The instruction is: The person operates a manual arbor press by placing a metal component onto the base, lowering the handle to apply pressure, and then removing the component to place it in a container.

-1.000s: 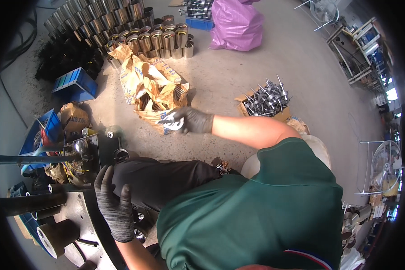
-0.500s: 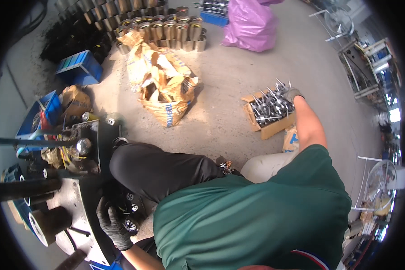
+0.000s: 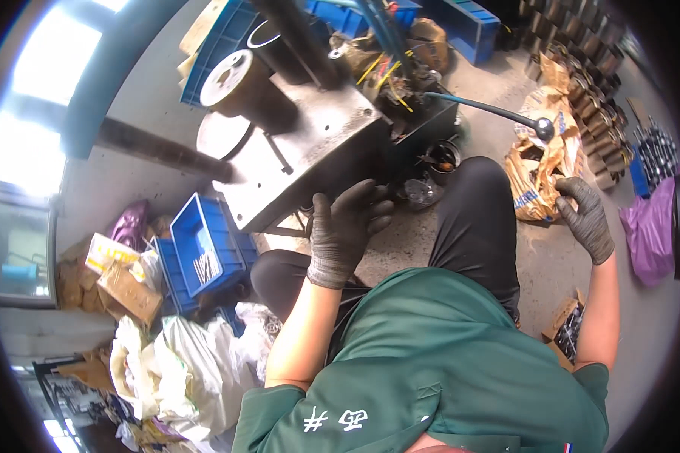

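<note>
The grey steel machine block [image 3: 302, 162] fills the upper middle of the frame, its long lever with a dark ball knob [image 3: 542, 128] reaching toward the upper right. Just below that knob sits the torn brown paper sack [image 3: 538, 170]. The gloved right hand [image 3: 586, 219] reaches at the sack's edge, fingers curled; I cannot tell whether it holds anything. The gloved left hand [image 3: 344, 230] rests spread on the block's lower edge, empty. Nothing looks loaded yet, I'd say.

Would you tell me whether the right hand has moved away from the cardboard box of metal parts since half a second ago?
Yes: the right hand left the cardboard box and now reaches the brown sack.
</note>
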Demonstrator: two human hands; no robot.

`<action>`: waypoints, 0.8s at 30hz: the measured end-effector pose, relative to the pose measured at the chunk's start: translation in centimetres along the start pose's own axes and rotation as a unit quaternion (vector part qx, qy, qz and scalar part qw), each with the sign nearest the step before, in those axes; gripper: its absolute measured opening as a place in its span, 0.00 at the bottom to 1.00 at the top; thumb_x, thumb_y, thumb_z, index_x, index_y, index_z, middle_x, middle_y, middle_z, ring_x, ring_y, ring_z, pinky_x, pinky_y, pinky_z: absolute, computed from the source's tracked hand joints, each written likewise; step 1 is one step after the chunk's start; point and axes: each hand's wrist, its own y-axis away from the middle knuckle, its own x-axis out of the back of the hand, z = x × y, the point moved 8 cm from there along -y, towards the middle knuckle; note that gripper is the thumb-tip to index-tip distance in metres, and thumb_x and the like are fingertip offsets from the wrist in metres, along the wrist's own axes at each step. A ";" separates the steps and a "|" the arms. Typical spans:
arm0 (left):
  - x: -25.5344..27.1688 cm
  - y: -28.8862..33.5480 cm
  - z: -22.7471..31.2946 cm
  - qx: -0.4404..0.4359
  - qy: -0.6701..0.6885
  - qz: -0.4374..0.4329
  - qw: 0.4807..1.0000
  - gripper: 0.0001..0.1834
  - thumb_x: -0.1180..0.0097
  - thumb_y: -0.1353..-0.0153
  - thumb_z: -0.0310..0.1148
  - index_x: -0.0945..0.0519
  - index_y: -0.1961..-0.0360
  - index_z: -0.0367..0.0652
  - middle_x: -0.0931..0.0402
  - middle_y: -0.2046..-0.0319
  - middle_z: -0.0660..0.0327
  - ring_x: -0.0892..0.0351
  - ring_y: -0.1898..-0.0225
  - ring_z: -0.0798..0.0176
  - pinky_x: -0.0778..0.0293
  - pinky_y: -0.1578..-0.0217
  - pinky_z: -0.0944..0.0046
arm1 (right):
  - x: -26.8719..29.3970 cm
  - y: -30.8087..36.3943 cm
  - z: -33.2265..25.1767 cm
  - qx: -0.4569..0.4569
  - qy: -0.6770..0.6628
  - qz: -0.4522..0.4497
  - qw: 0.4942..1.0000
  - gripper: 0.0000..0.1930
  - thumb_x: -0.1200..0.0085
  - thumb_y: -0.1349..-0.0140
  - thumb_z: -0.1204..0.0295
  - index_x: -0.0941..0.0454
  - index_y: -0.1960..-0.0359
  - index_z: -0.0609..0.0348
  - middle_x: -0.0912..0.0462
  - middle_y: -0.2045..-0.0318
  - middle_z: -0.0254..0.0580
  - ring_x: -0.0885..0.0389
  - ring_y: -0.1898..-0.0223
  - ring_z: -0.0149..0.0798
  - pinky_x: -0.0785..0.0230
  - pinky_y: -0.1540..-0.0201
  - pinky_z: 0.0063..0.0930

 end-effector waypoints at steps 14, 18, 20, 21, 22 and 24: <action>0.8 2.2 1.5 -0.076 -0.087 0.108 0.987 0.44 0.50 0.30 0.66 0.35 0.25 0.44 0.32 0.29 0.51 0.27 0.33 0.49 0.30 0.34 0.48 | -19.9 -8.0 -21.6 0.023 -0.472 -0.194 0.859 0.18 0.41 0.26 0.62 0.19 0.43 0.63 0.15 0.54 0.35 0.20 0.53 0.28 0.27 0.46 0.24; 2.9 1.4 1.1 -0.159 -0.200 0.152 0.955 0.37 0.37 0.29 0.46 0.35 0.25 0.45 0.29 0.35 0.61 0.28 0.36 0.62 0.31 0.35 0.60 | -28.1 -8.2 -23.7 -0.029 -0.546 -0.311 0.777 0.21 0.46 0.24 0.51 0.17 0.48 0.58 0.17 0.58 0.27 0.23 0.54 0.22 0.29 0.48 0.23; 5.2 0.6 0.2 -0.229 -0.260 0.171 0.922 0.32 0.39 0.27 0.42 0.33 0.27 0.43 0.27 0.38 0.60 0.28 0.40 0.65 0.31 0.36 0.64 | -29.7 -8.5 -24.4 -0.001 -0.512 -0.281 0.812 0.20 0.45 0.24 0.51 0.16 0.50 0.56 0.17 0.58 0.24 0.24 0.56 0.20 0.29 0.50 0.21; 6.2 0.1 -0.5 -0.233 -0.245 0.199 0.920 0.30 0.39 0.27 0.38 0.32 0.28 0.43 0.26 0.39 0.60 0.28 0.40 0.66 0.31 0.36 0.65 | -31.4 -8.4 -23.1 -0.035 -0.523 -0.252 0.814 0.20 0.46 0.24 0.52 0.16 0.52 0.57 0.17 0.59 0.26 0.23 0.56 0.23 0.29 0.49 0.23; 8.4 -0.2 -1.4 -0.227 -0.278 0.237 0.903 0.29 0.39 0.28 0.35 0.31 0.29 0.42 0.25 0.41 0.60 0.27 0.41 0.65 0.30 0.38 0.65 | -33.3 -8.2 -21.7 -0.072 -0.531 -0.224 0.814 0.20 0.46 0.24 0.53 0.15 0.55 0.59 0.16 0.60 0.28 0.22 0.57 0.25 0.29 0.49 0.25; 12.4 -0.8 -3.7 -0.192 -0.300 0.280 0.891 0.28 0.39 0.28 0.32 0.31 0.30 0.40 0.23 0.42 0.57 0.24 0.42 0.63 0.28 0.40 0.64 | -35.8 -8.1 -19.8 -0.080 -0.496 -0.222 0.835 0.21 0.45 0.24 0.52 0.14 0.54 0.58 0.15 0.62 0.27 0.21 0.59 0.22 0.27 0.53 0.23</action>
